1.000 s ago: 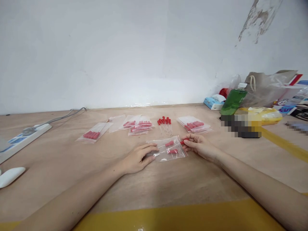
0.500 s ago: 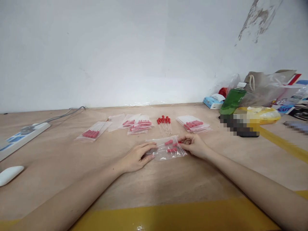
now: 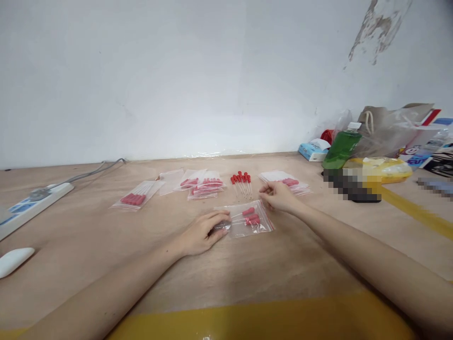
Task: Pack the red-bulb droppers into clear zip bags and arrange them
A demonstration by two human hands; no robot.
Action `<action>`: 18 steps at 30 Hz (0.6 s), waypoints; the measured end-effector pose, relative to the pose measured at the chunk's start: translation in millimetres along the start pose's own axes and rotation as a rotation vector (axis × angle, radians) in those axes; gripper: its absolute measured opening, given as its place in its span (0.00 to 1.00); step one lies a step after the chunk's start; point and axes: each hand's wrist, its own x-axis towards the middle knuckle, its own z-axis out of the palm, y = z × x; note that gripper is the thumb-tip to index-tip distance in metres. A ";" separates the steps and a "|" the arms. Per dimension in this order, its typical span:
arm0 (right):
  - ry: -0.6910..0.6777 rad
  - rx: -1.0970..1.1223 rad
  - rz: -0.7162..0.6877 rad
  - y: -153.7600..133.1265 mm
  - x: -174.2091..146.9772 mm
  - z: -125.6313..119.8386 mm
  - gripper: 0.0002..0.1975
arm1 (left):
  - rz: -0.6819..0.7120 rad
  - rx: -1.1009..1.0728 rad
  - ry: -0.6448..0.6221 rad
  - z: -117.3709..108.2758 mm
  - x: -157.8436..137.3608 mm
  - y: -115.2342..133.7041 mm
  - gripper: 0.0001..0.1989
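A clear zip bag (image 3: 237, 231) lies flat in front of me, with several droppers (image 3: 252, 220) inside, their red bulbs towards the zip end on the right. My left hand (image 3: 203, 231) grips the bag's left end, thumb below and fingers above. Just beyond the bag's top right corner is my right hand (image 3: 278, 196), its fingers loosely curled and slightly apart, with nothing visible in them. Near its fingertips several loose droppers (image 3: 241, 182) lie fanned out, red bulbs away from me. Right behind that hand is a stack of bagged droppers (image 3: 278, 175), partly covered by it.
More filled bags lie at the left (image 3: 132, 199) and back centre (image 3: 208, 182), beside a flat bag (image 3: 171, 182). A power strip (image 3: 56, 191) and a white object (image 3: 16, 261) are far left. A green bottle (image 3: 341, 148), tissue pack (image 3: 313, 151) and yellow packet (image 3: 389, 171) stand right.
My right hand has let go at the bag's open end and moved up and away, towards the loose droppers. A dropper now rests deeper in the bag. My left hand stays put.
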 end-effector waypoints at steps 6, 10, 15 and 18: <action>0.043 -0.341 0.151 -21.0 55.0 22.1 0.08 | -0.008 0.010 -0.012 -0.5 0.2 0.3 0.16; 0.013 -0.327 0.230 -22.9 75.9 32.1 0.07 | -0.025 -0.010 -0.012 -1.0 -0.3 1.5 0.14; -0.011 -0.237 0.248 -23.3 79.2 22.1 0.11 | -0.039 -0.039 0.042 0.0 -1.7 2.4 0.11; 0.007 -0.169 0.208 -25.8 65.2 5.7 0.17 | -0.033 -0.023 0.050 1.8 -2.2 0.0 0.14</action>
